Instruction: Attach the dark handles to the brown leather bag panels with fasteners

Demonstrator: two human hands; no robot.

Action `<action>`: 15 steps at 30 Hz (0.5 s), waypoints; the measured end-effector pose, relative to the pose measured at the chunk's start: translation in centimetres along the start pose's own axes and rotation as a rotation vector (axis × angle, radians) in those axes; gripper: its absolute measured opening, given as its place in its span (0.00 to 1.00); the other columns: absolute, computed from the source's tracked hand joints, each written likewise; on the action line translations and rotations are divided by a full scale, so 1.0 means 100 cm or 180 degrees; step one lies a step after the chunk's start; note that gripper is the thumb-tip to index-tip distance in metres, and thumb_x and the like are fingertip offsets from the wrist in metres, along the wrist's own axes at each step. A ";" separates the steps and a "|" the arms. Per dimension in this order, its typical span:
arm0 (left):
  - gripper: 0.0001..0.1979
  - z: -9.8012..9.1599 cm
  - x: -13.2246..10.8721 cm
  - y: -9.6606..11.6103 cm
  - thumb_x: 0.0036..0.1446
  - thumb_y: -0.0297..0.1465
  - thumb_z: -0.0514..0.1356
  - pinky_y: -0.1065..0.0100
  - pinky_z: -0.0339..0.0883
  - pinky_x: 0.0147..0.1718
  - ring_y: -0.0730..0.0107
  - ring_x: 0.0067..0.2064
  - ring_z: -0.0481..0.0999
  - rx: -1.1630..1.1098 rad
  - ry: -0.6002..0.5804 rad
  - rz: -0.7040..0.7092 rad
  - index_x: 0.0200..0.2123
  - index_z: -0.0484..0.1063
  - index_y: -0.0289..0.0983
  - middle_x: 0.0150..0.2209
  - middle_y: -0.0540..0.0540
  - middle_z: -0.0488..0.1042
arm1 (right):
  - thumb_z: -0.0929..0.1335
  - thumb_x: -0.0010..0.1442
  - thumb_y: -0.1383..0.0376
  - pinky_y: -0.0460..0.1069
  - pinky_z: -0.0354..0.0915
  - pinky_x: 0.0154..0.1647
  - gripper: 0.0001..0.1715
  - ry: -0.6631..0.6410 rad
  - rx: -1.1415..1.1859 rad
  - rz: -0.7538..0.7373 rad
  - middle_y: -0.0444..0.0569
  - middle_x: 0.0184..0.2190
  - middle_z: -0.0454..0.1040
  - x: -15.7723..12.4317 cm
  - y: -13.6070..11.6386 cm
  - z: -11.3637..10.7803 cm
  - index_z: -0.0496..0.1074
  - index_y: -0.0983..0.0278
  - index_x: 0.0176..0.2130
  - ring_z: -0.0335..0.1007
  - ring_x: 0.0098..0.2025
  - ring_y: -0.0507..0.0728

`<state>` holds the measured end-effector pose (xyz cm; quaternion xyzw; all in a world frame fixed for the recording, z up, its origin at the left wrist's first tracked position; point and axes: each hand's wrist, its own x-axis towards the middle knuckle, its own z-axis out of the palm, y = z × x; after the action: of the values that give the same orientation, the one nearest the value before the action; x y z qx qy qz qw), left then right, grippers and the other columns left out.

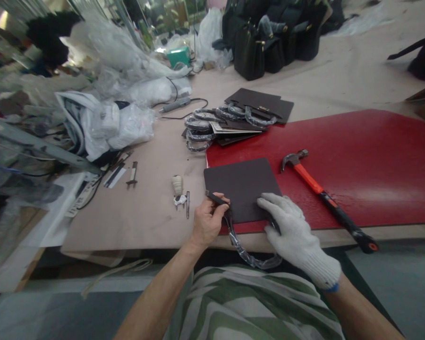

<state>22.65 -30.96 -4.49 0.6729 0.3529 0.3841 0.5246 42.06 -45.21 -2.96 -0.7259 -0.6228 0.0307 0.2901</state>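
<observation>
A dark brown flat panel (242,186) lies on the red mat at the front of the table. My bare left hand (210,217) pinches one dark end of a bag handle (251,259) over the panel's left front corner. The handle, wrapped in clear plastic, loops down past the table edge toward my body. My right hand (292,231), in a white knitted glove, rests with fingers stretched on the panel's right front corner. The handle's other end runs under that glove, mostly hidden. Right of the panel lies a claw hammer (320,191) with an orange and black grip.
Behind the panel sit several plastic-wrapped handles (200,123) and dark panels (255,99). On the left lie a wrapped tool (177,186), a thin metal rod (187,204) and a small metal tool (132,174). Black bags (250,52) stand at the back. The red mat (368,160) extends right.
</observation>
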 end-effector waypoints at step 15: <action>0.11 -0.006 -0.030 -0.003 0.63 0.31 0.63 0.65 0.79 0.46 0.65 0.42 0.86 -0.0279 -0.0083 -0.0276 0.47 0.71 0.36 0.41 0.42 0.84 | 0.74 0.55 0.57 0.63 0.73 0.55 0.17 0.1726 0.3037 0.3718 0.53 0.42 0.79 -0.067 -0.037 0.007 0.77 0.61 0.43 0.78 0.46 0.65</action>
<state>20.71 -33.29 -5.16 0.6383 0.3577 0.3672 0.5743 36.96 -50.90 -3.95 -0.7145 0.0303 0.2631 0.6476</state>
